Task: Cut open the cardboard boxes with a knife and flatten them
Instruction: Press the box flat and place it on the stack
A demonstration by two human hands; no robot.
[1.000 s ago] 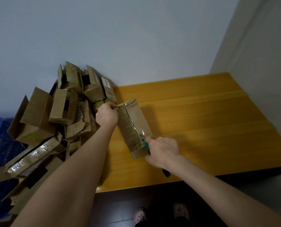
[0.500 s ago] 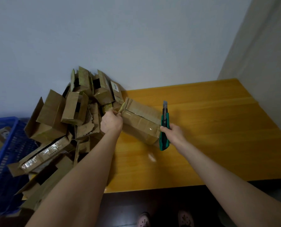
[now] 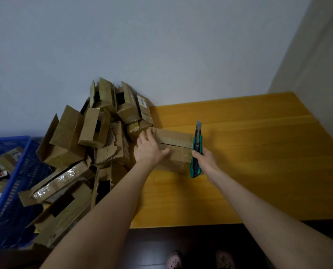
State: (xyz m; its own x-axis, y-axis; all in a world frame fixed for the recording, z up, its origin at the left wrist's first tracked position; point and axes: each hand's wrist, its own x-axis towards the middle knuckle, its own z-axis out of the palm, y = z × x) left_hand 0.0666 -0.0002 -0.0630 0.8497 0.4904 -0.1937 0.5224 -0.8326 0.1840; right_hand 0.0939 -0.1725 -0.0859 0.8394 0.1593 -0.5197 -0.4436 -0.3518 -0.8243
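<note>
While the left hand (image 3: 148, 150) lies flat with straight, spread fingers on the left end of the brown taped cardboard box (image 3: 176, 145), it's pinning rather than gripping. My guess is that's to stop the box skidding once the blade goes in. The right hand (image 3: 205, 159) is wrapped around the lower handle of the teal-and-black snap-off utility knife (image 3: 197, 150). It holds the knife upright just at the box's right end, at its 3 o'clock, with the blade tip pointing to 12 o'clock. That seems sensible, since the edge faces away from the body and both wrists.

The box lies on its side on the yellow wooden tabletop (image 3: 249, 152). A seam runs lengthwise along its top and looks like the obvious line to slit, though I can't tell if the tape there is already cut.

At 9 o'clock, just beside the box, a heap of opened brown cardboard boxes (image 3: 88, 144) leans on the pale wall (image 3: 161, 45). Further out at 8 o'clock sits a blue plastic mesh crate (image 3: 20, 171) with more cardboard in it.
</note>
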